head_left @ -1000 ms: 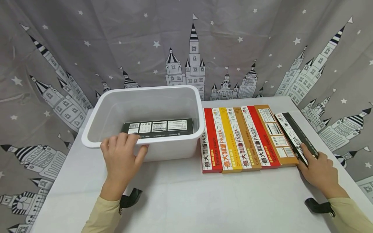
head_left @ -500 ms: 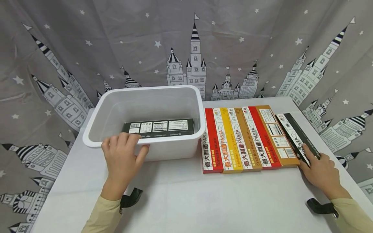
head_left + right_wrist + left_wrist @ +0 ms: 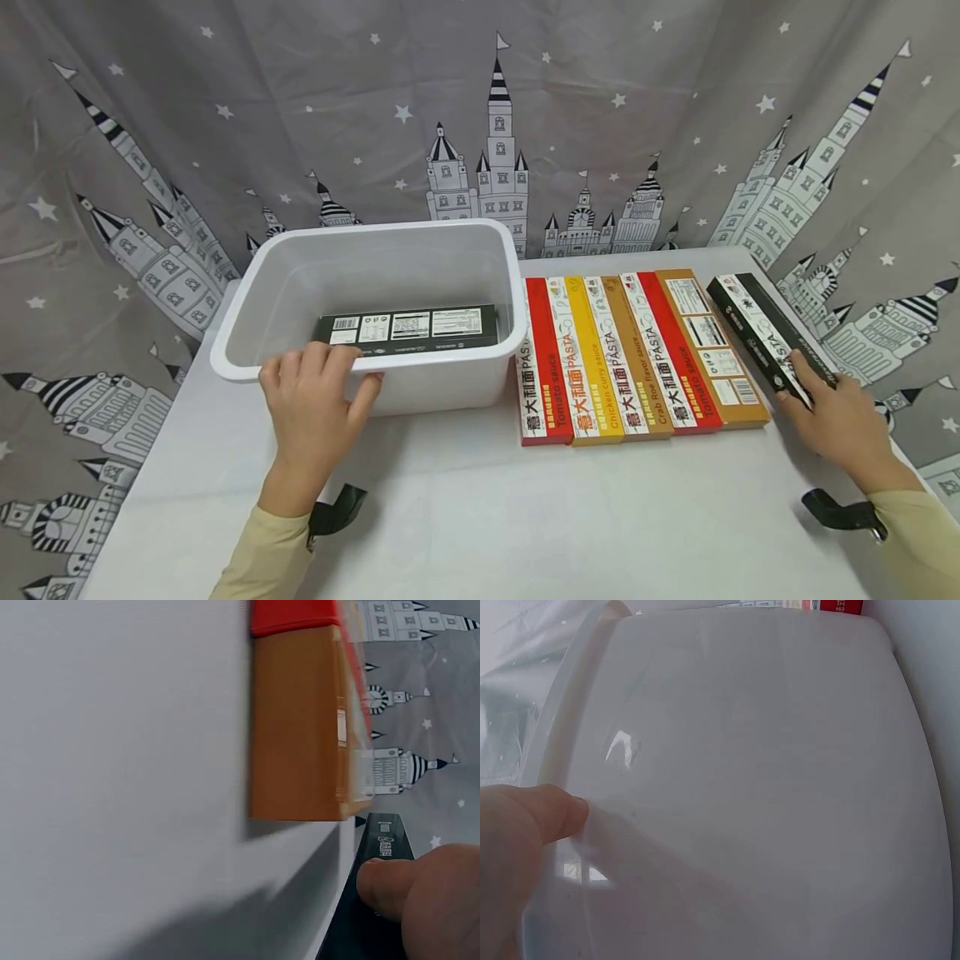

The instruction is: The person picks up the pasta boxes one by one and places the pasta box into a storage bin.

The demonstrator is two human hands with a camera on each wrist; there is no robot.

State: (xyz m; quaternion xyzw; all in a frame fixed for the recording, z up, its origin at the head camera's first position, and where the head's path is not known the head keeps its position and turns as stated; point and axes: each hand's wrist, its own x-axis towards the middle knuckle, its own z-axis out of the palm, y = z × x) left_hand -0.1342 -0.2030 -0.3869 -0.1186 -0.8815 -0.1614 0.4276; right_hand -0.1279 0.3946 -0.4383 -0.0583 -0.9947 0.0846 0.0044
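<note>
My left hand (image 3: 311,417) grips the near rim of a white plastic tub (image 3: 442,379), fingers over the edge and thumb (image 3: 562,814) against the outer wall. Inside the tub lies a black pasta box (image 3: 408,327), its label side up. At the far right my right hand (image 3: 843,421) holds another black pasta box (image 3: 761,325) by its near end. The thumb (image 3: 386,885) presses on the side of this box in the right wrist view. The box is tilted and apart from the brown pasta box (image 3: 712,350) on its left.
Left of the brown box lie several pasta boxes in a row: red (image 3: 660,346), tan (image 3: 633,358), yellow (image 3: 592,358) and another red one (image 3: 547,358) beside the tub. All rest on a white-covered table (image 3: 525,517). A grey castle-print curtain (image 3: 600,125) hangs behind.
My right hand has lifted the black pasta box and turned it, so more of its black side shows, and shifted slightly right. The left hand stays on the tub's rim.
</note>
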